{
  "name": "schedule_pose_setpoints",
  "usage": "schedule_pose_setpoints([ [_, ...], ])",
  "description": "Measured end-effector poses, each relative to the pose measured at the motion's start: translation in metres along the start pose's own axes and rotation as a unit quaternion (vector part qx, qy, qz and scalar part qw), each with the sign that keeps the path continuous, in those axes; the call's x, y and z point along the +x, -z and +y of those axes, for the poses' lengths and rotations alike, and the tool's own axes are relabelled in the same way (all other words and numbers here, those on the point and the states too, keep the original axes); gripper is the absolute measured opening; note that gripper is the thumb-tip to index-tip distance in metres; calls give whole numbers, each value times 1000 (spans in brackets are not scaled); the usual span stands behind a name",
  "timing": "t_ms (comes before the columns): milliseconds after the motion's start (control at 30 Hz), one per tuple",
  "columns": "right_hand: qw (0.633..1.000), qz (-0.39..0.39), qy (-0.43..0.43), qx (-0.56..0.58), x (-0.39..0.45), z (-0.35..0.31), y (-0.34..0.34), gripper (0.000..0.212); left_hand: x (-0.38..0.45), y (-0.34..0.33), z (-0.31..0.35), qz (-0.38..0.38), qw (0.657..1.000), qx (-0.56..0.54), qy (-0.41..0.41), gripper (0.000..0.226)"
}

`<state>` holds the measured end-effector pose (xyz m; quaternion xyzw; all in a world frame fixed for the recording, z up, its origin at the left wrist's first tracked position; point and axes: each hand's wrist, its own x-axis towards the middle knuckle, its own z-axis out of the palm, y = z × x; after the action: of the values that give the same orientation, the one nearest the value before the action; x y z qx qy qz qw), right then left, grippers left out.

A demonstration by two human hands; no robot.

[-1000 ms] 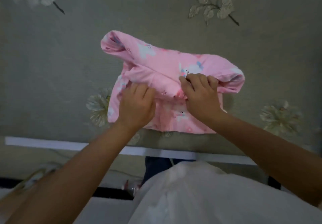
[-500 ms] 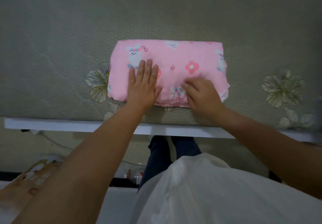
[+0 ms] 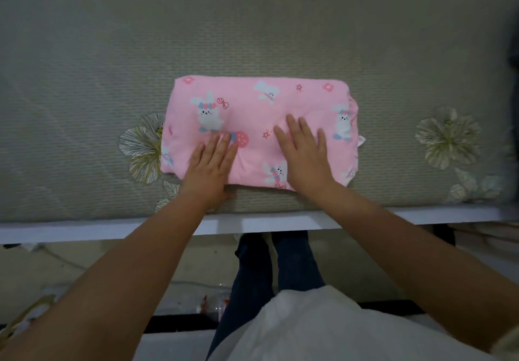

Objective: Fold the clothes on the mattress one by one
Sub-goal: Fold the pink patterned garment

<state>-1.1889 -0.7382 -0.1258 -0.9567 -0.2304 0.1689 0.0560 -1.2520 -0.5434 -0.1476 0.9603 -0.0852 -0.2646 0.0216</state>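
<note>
Grey-green flowered mattress (image 3: 84,66) fills the far view, its white edge nearest. On it, close to that near edge, lies a pink rabbit-print garment (image 3: 258,113) folded into a rectangle. Left hand (image 3: 209,168) and right hand (image 3: 304,154) press flat on it, fingers straight, close together.

head view | worn on the person's head | faces forward and steeply down | close above the grey-green flower-printed mattress (image 3: 252,37) near edge
</note>
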Motion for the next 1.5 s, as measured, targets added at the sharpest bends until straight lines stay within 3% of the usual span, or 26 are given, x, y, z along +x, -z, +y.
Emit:
schedule_pose_setpoints([
  [67,990,74,71,-101,-21,-6,-5,59,2,-1,3,-2,1000,7,14,102],
  [200,957,-10,119,-263,-42,-4,-20,81,0,3,15,33,999,-23,22,93],
  [267,955,-5,125,-271,-33,1,-25,64,2,4,19,81,996,-34,15,92],
  [367,959,24,123,-254,-14,7,-29,33,10,-3,16,63,996,-53,21,95],
  [567,953,93,109,-265,15,4,-27,53,26,-1,12,87,991,-89,40,96],
  [700,956,119,108,-246,40,10,-21,40,42,1,8,101,990,-87,54,101],
  [867,941,163,150,-255,69,24,-1,42,58,9,0,139,986,-61,71,99],
  [1067,940,230,173,-183,52,24,22,44,62,28,-1,281,959,-20,22,70],
  [1133,952,228,148,-141,37,32,34,29,69,37,4,325,944,-30,-34,43],
  [1167,960,218,132,-112,28,38,40,33,72,44,9,329,941,-38,-61,35],
  [1267,977,204,45,-41,-3,60,55,61,81,66,38,319,936,-67,-130,32],
  [1367,969,248,1,5,-29,89,69,51,90,86,76,311,931,-93,-167,56],
  [1433,960,278,-8,21,-45,113,80,36,96,104,103,346,911,-62,-214,38],
  [1467,957,290,-13,20,-52,126,87,38,100,113,116,369,898,-46,-234,30],
  [1500,954,299,-17,18,-61,139,94,42,103,125,131,375,892,-37,-249,35],
])
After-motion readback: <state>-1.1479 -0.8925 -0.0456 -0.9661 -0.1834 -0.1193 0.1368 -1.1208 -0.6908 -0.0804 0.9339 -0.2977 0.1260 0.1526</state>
